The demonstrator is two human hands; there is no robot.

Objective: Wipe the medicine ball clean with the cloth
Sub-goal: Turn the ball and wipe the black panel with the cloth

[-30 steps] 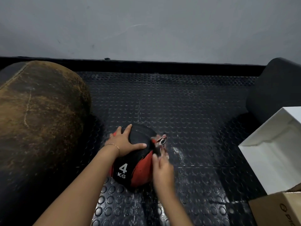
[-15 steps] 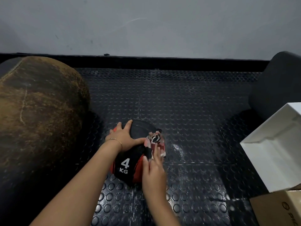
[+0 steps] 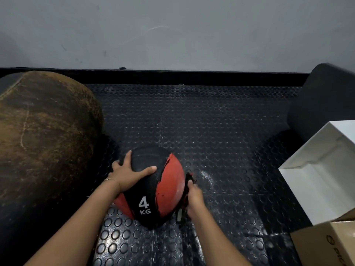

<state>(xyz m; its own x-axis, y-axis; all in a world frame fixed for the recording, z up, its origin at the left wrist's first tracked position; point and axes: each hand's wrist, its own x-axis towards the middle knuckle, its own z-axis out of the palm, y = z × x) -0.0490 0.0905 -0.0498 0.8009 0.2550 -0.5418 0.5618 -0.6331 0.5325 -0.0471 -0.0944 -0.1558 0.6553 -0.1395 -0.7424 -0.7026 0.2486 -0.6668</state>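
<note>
Medicine ball (image 3: 169, 189) sits between worn brown leather bag (image 3: 44, 131) and white box (image 3: 322, 169).

Matt rubber medicine ball (image 3: 153, 189), studded rubber floor mat (image 3: 211, 131), worn leather bag (image 3: 44, 131), cardboard box (image 3: 326, 244).

Grey scuffed wall (image 3: 172, 31), black baseboard (image 3: 192, 77), black studded rubber floor (image 3: 211, 121). Worn brown leather bag (image 3: 42, 131) left; dark padded roll (image 3: 322, 96), white box (image 3: 322, 169), cardboard box (image 3: 326, 244) right. Dim light.
</note>
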